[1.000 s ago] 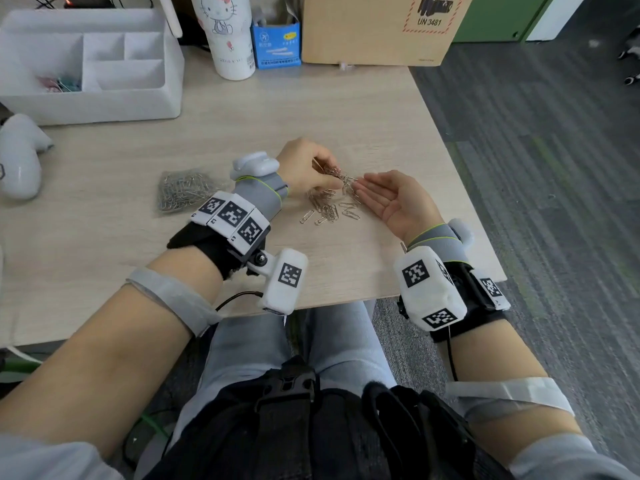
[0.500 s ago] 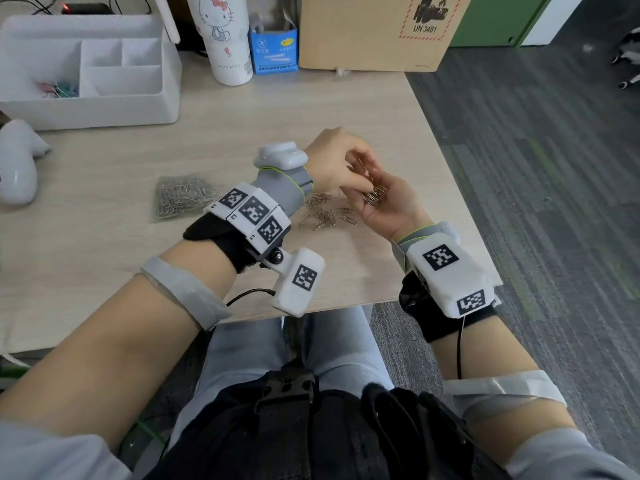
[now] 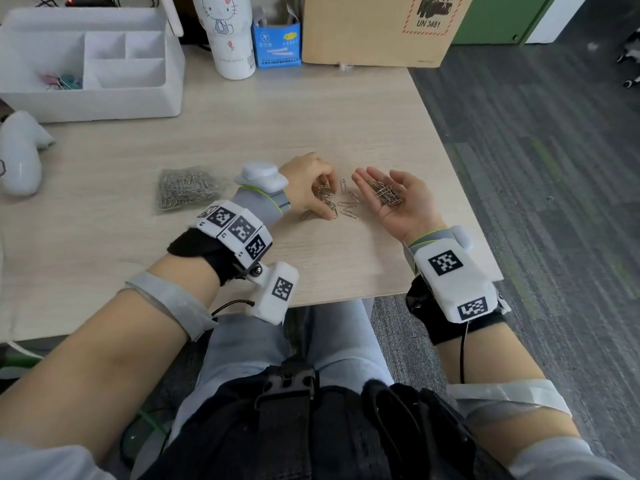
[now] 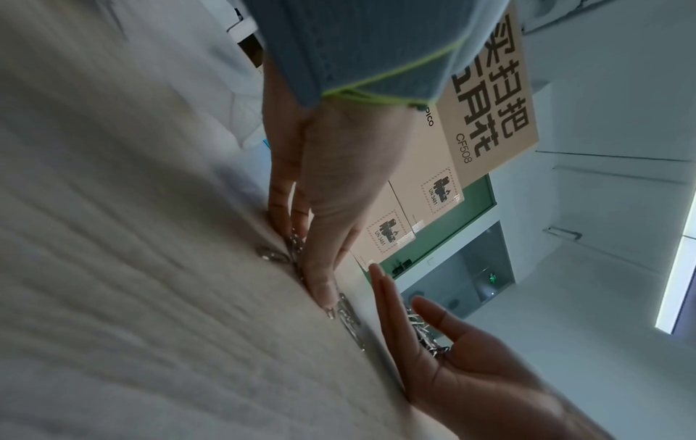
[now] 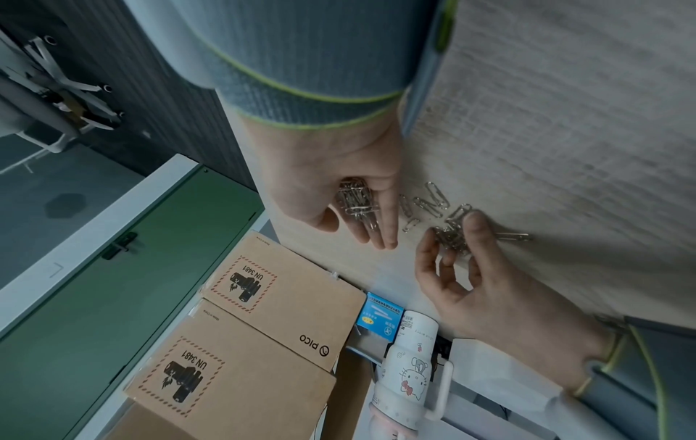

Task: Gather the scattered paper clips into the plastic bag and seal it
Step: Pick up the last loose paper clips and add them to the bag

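A clear plastic bag (image 3: 187,190) part-filled with silver paper clips lies flat on the wooden table (image 3: 277,126), left of my hands. My left hand (image 3: 327,195) is down on the table, thumb and curled fingers pinching a cluster of paper clips (image 5: 450,238). A few loose clips (image 3: 348,206) lie between my hands. My right hand (image 3: 367,183) rests palm up beside them, fingers straight, with a small heap of clips (image 3: 386,197) in the palm. That heap also shows in the right wrist view (image 5: 357,202).
A white desk organizer (image 3: 90,98) stands at the back left, with a Hello Kitty tumbler (image 3: 228,36), a blue box (image 3: 277,43) and a cardboard box (image 3: 377,29) along the back. A white rounded object (image 3: 19,154) sits far left. The table's right edge (image 3: 460,188) runs close to my right hand.
My left hand was over the right palm, putting clips in it; it has moved back down to the clips on the table. The right hand has opened flat, showing its heap.
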A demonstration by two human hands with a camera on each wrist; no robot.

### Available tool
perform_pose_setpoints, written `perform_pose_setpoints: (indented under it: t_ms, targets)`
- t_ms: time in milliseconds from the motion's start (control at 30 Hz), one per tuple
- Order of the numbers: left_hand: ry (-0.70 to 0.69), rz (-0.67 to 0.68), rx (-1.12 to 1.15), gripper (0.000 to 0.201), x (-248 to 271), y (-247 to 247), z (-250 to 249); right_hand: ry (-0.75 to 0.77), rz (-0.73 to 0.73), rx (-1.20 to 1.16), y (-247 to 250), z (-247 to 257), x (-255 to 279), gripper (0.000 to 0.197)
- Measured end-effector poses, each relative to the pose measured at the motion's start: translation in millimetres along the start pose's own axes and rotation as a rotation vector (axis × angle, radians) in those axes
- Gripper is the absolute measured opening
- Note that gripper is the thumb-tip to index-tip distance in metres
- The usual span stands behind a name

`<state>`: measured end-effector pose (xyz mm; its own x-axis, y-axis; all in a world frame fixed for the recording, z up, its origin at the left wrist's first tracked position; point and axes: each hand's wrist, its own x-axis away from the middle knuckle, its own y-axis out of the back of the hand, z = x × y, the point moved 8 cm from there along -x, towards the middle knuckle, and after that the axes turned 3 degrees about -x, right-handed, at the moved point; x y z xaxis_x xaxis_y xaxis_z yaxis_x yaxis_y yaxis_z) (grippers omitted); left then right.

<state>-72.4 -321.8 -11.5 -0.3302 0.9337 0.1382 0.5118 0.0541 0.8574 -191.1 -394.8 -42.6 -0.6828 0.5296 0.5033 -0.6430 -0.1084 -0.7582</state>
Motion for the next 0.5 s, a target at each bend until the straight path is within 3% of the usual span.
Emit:
perform_pose_setpoints:
  t_ms: [167,367,500]
  targets:
    - [-0.043,-0.023,-0.018,0.024,-3.0,-0.6,-3.4,0.009,-0.016,-0.012,3.1,0.2,1.5,0.032]
    - [-0.029,-0.024,-0.026,0.018,-8.2,-0.9,-3.9,0.009,-0.03,-0.007,4.4,0.7,3.1,0.032]
    - [0.009,-0.051,0.103,0.017,-9.4,4.8,2.5,0.0,-0.041,0.001,5.0,-0.7,3.9,0.031]
